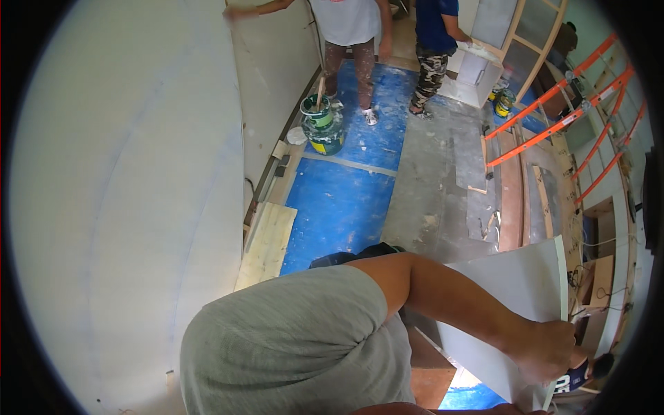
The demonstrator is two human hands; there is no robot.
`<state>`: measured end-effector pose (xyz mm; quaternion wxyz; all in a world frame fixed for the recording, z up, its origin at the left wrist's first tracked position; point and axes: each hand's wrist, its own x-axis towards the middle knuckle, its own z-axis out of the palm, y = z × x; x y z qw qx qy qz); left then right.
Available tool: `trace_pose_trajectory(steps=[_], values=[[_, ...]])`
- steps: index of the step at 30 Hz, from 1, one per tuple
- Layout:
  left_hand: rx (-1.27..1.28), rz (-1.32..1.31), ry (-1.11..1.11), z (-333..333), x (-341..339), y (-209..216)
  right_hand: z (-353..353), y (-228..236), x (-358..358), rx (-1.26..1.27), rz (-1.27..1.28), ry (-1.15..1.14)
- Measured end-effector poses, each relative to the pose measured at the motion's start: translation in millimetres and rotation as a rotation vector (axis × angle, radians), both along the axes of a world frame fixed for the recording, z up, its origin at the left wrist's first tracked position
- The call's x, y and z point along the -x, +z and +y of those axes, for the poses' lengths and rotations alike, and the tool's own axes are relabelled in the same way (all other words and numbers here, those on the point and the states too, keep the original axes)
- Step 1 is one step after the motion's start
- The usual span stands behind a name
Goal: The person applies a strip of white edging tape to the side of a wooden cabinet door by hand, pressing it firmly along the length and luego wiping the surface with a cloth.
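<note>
My left arm reaches rightward from a grey sleeve across a white board (512,283) with a pale edge, which stands tilted at the lower right. My left hand (546,349) is closed at the board's right edge, its fingers curled round it and partly hidden. Along the bottom border only a strip of my right forearm and hand (512,410) shows, close to the board's lower end. The fingers of that hand are cut off by the picture's rim. Below the board, a brown wooden surface (430,373) is partly covered by my sleeve.
A large pale wall panel (152,187) fills the left. Ahead, blue sheeting (346,207) covers floor beside stacked green buckets (323,128). Two people stand beyond: white shirt (346,21), camouflage trousers (432,72). An orange ladder (546,107) leans right; another person (579,377) is lower right.
</note>
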<state>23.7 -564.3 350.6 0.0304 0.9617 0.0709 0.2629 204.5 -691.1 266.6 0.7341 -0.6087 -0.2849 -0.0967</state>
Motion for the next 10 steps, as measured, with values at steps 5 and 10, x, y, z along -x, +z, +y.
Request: trace_pose_trajectory(steps=[5, 10], values=[[-0.101, -0.037, 0.046, -8.4, -13.1, -4.9, -12.9, 5.8, -3.1, 0.026, -0.100, -0.033], [-0.207, -0.114, 0.147, -10.8, -22.2, -16.4, -27.2, 8.8, -5.4, 0.047, -0.179, -0.033]])
